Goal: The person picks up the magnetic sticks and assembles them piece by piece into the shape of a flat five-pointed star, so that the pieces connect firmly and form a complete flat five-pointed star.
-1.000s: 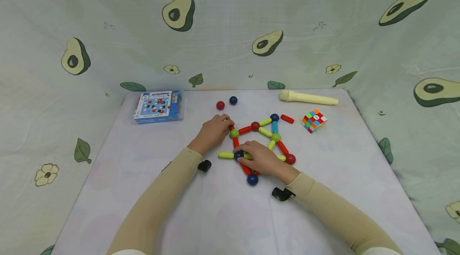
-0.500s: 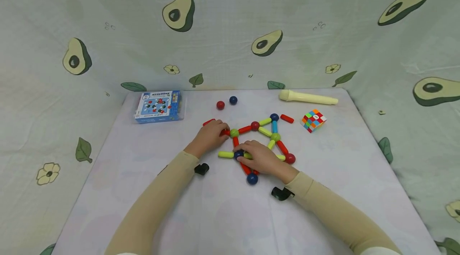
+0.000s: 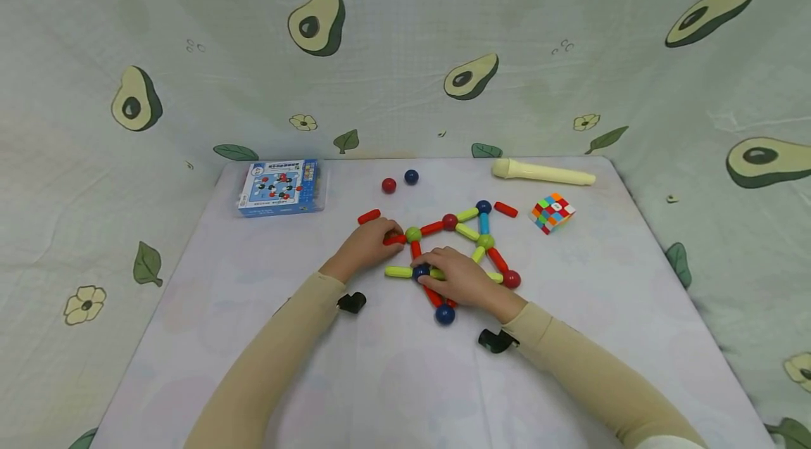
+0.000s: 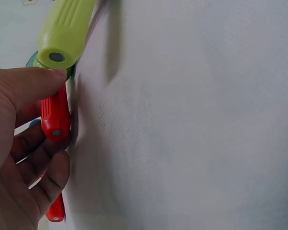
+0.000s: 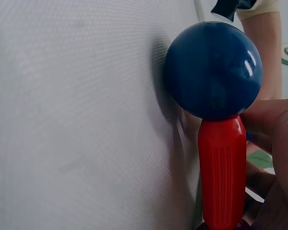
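My left hand (image 3: 366, 246) pinches a red magnetic rod (image 3: 394, 240) between thumb and fingers. This rod's right end meets a green ball (image 3: 413, 234) on the left side of a ball-and-rod figure lying on the table. In the left wrist view, the red rod (image 4: 56, 115) shows between thumb and fingers, below a yellow-green rod (image 4: 67, 33). My right hand (image 3: 465, 276) grips a blue ball (image 3: 421, 274) in the figure, its fingers partly covering nearby rods. The right wrist view shows another blue ball (image 5: 213, 69) joined to a red rod (image 5: 223, 172).
A loose red rod (image 3: 369, 216) lies just beyond my left hand. Farther back are a red ball (image 3: 388, 185), a dark blue ball (image 3: 411, 176) and a boxed set (image 3: 279, 188). At right are a puzzle cube (image 3: 553, 212), a cream microphone-shaped object (image 3: 545, 172) and another red rod (image 3: 506, 209).
My left hand has drawn left and nearer, swinging the red rod from pointing away to pointing left at the green ball. The loose red rod behind is uncovered. My right hand stays put.
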Demonstrator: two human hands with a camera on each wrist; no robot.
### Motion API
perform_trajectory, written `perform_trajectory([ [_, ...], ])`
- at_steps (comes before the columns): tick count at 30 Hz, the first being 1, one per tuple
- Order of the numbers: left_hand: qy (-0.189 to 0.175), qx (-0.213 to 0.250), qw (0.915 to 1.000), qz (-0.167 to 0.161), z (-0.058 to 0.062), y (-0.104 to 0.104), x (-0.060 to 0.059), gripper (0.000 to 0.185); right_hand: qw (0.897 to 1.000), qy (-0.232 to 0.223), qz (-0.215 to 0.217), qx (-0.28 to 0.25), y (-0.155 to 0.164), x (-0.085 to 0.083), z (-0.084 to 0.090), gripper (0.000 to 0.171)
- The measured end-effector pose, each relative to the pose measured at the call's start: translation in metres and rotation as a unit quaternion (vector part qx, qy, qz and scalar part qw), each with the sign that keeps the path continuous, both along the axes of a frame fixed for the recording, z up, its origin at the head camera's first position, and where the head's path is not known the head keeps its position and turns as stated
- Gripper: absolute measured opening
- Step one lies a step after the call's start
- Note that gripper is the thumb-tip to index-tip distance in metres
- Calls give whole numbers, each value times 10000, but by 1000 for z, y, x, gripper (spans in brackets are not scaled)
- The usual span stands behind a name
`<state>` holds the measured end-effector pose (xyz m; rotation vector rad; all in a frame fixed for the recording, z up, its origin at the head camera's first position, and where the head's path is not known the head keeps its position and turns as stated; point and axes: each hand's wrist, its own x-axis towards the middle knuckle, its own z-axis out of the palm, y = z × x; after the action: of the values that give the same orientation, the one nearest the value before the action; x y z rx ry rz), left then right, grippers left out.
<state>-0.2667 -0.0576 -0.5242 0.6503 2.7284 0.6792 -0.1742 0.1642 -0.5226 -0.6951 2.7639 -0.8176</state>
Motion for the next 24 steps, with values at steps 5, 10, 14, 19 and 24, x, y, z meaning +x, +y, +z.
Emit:
perform_trajectory([
  [5, -109, 218, 9995, 207, -3, -6, 3, 40, 10000, 40, -1, 24, 0, 0, -1, 34],
  [10, -464, 321, 9978, 354, -1, -14, 10, 60, 10000, 36, 29, -12, 0, 0, 0, 35],
  [14, -681, 120, 9976, 82, 1, -20, 15, 86, 10000, 43, 72, -6, 0, -1, 1, 35],
  [19, -623, -56, 9979, -183, 1, -22, 18, 98, 10000, 22, 40, -11, 1, 0, 3, 34],
  [24, -556, -115, 9983, -119, 2, -22, 18, 97, 10000, -51, 64, -50, 0, 1, 3, 35],
])
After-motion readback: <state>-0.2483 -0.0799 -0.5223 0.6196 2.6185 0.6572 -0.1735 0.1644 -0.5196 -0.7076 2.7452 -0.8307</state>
